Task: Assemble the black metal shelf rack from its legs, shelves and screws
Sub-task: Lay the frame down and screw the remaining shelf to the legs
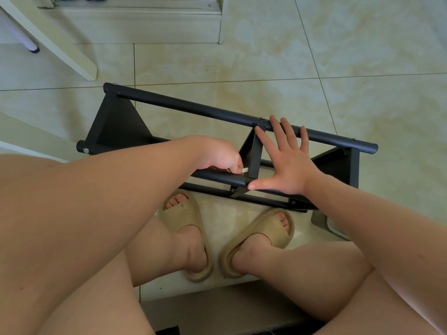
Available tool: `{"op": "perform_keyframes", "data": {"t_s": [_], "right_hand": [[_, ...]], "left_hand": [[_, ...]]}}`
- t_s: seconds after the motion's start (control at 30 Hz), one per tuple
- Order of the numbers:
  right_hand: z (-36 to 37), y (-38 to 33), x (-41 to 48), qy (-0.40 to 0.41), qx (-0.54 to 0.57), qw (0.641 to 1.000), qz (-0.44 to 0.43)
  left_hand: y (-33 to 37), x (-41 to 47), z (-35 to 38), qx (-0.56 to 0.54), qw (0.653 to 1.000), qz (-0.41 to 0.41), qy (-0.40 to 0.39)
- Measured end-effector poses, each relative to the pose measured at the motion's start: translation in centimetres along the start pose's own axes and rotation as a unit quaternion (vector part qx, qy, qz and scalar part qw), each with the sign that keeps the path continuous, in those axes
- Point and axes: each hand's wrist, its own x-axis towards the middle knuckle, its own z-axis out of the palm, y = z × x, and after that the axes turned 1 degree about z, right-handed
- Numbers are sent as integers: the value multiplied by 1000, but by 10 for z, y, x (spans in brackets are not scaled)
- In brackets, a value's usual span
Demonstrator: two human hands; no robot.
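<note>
The black metal shelf rack (193, 106) lies on its side on the tiled floor in front of my feet, its round legs running left to right with triangular shelves between them. My left hand (217, 154) is curled and pinches a small silver tool (244, 170) against the near leg, right beside the middle shelf (254, 153). My right hand (285, 160) lies flat with fingers spread, fingertips on the far leg and the middle shelf, thumb along the near leg. Whatever screw the tool meets is hidden.
My feet in beige slippers (261, 240) stand just below the rack. A white furniture leg (60, 42) slants at the top left, and a pale step (145, 27) runs along the top. A grey object (324, 221) pokes out under my right forearm.
</note>
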Motion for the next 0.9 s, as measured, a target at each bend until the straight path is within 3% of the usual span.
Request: {"op": "perform_keyframes", "data": {"t_s": [0.3, 0.57, 0.63, 0.77, 0.9], "right_hand": [[0, 0, 0, 2, 0, 1000, 0], [1, 1, 0, 3, 0, 1000, -1], [1, 1, 0, 2, -1, 1000, -1], [0, 1, 0, 3, 3, 1000, -2], [0, 0, 0, 1, 2, 1000, -2]], "left_hand": [[-5, 0, -10, 6, 997, 63, 47], [-1, 8, -7, 112, 983, 109, 91], [0, 9, -6, 63, 990, 100, 74], [2, 14, -3, -158, 984, 37, 67], [0, 16, 0, -220, 973, 18, 67]]}}
